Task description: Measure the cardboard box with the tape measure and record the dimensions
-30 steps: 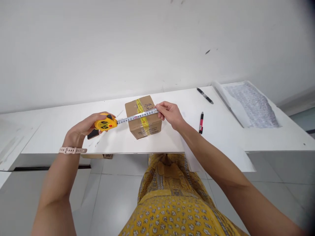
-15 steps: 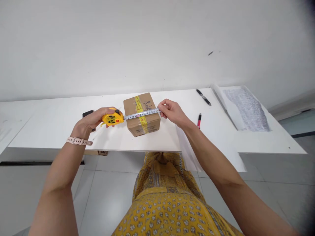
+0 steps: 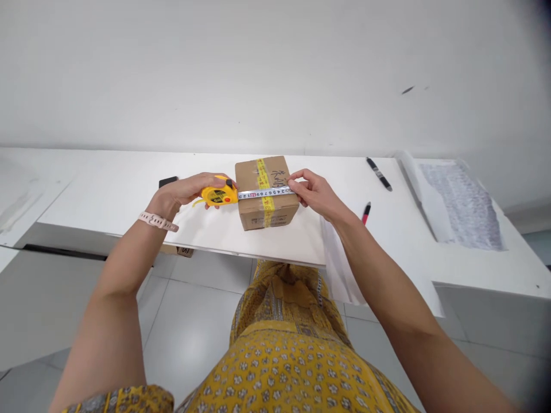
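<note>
A small cardboard box (image 3: pixel 249 172) with yellow printed tape and dark handwriting on its top sits on the white table. My left hand (image 3: pixel 189 190) is wrapped round the yellow case of a tape measure (image 3: pixel 220 194) at the box's left edge. The metal blade (image 3: pixel 264 193) stretches across the top of the box, crossing the yellow tape, with its numbers facing up. At the box's right edge my right hand (image 3: pixel 316 192) pinches the free end of the blade between thumb and fingers.
A black pen (image 3: pixel 379 174) and a red-and-black pen (image 3: pixel 366 213) lie on the table (image 3: pixel 107 189) to the right. Farther right is a handwritten sheet (image 3: pixel 460 201). White paper (image 3: pixel 340 264) overhangs the front edge under my right arm. A black object (image 3: pixel 167 181) lies behind my left hand.
The tape case has come up against the box's left edge, and less blade is drawn out. My right hand still holds the end at the right edge. The whole view has shifted and turned slightly.
</note>
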Tool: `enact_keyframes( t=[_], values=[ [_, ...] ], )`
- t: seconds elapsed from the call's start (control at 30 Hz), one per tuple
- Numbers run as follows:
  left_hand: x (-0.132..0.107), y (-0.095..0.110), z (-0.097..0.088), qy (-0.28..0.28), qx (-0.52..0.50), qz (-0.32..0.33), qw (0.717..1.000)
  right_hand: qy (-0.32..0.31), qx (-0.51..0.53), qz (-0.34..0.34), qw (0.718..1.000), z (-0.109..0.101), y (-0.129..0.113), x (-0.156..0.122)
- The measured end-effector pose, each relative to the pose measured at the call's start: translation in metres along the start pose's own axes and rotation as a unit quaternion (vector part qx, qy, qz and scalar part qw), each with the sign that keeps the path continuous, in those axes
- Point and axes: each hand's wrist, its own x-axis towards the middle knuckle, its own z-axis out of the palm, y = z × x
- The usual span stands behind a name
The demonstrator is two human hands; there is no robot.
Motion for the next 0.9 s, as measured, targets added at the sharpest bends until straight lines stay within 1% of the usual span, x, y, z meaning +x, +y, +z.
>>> enact_keyframes(
  t=[0.23, 0.4, 0.53, 0.6, 0.7, 0.8, 0.9],
  values=[
    [0.004, 0.002, -0.004, -0.031, 0.049, 0.001, 0.998, 0.007, -0.015, 0.027, 1.0, 0.0, -0.005, -0.004],
    [0.007, 0.003, -0.002, -0.031, 0.101, -0.052, 0.993, 0.007, -0.08, 0.01, 0.997, -0.002, -0.01, -0.007],
    [0.01, 0.008, -0.001, -0.048, 0.082, -0.07, 0.993, -0.01, -0.137, -0.004, 0.99, -0.005, -0.014, -0.007],
    [0.013, 0.013, -0.002, -0.06, 0.067, -0.082, 0.993, -0.021, -0.147, -0.012, 0.989, -0.007, -0.014, -0.005],
    [0.016, 0.024, -0.006, -0.081, 0.085, -0.116, 0.986, -0.032, -0.153, -0.017, 0.988, -0.01, -0.011, -0.003],
    [0.02, 0.037, -0.009, -0.087, 0.107, -0.141, 0.98, -0.039, -0.162, -0.017, 0.986, -0.012, -0.008, -0.002],
    [0.023, 0.044, -0.008, -0.087, 0.133, -0.167, 0.973, -0.034, -0.165, -0.013, 0.986, -0.01, -0.008, -0.003]
  ],
)
